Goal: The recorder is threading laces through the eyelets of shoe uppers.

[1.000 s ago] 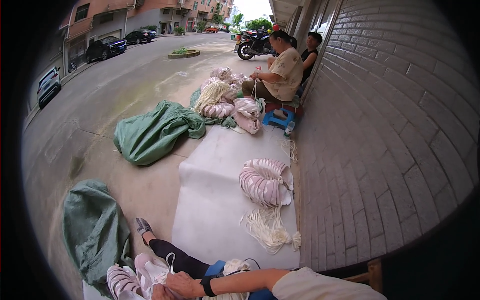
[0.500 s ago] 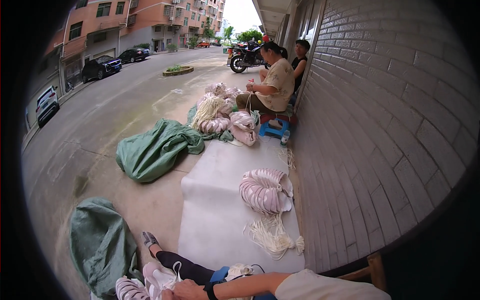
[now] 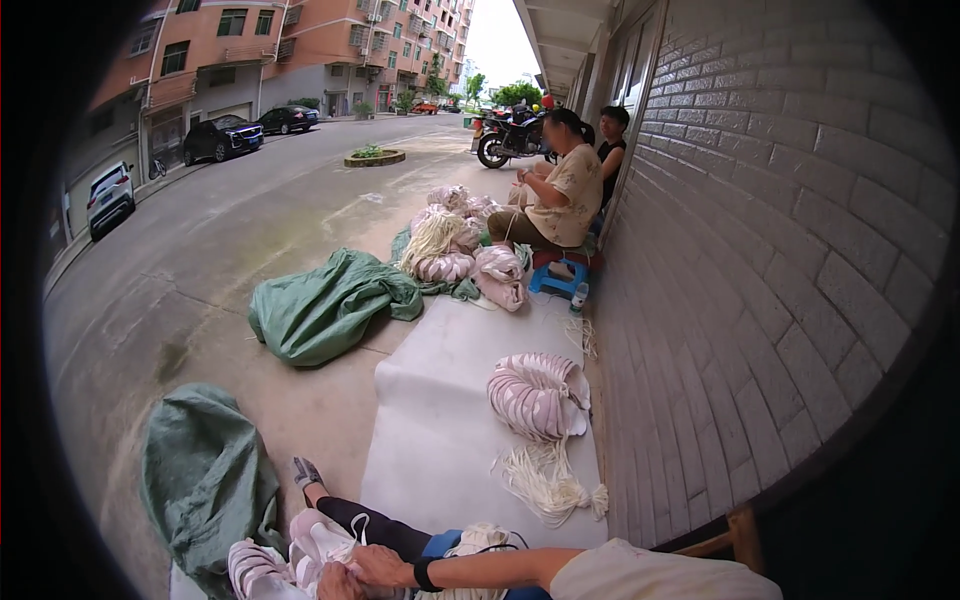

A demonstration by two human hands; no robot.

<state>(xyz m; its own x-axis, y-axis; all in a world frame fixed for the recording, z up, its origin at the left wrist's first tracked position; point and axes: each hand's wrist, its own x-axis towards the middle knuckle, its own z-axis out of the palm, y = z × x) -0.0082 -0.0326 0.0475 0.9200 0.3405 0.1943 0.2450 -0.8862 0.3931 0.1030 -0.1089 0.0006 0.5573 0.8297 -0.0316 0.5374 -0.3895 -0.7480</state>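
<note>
At the bottom edge, my right hand [image 3: 382, 566] reaches in from the right with fingers closed at the white shoelace [image 3: 358, 526], which loops up from a pale pink and white shoe upper [image 3: 318, 535]. Close beside it, my left hand [image 3: 340, 582] is closed on the same upper, partly cut off by the frame. More pink and white uppers [image 3: 258, 568] lie stacked just left of my hands. On the white mat, a curved row of nested uppers [image 3: 528, 395] rests beside a bundle of cream laces [image 3: 545, 485].
A green sack [image 3: 205, 480] lies to my left, another green sack [image 3: 330, 308] farther ahead. A seated person [image 3: 565, 195] handles something beside a heap of uppers [image 3: 445, 235]; another person sits behind. The brick wall [image 3: 760, 280] bounds the right side, and a white mat [image 3: 430, 400] covers the ground.
The view has tilted, so the scene sits slightly lower and farther right. My left hand shows more beside the right one. Both hands stay at the shoe upper and its lace.
</note>
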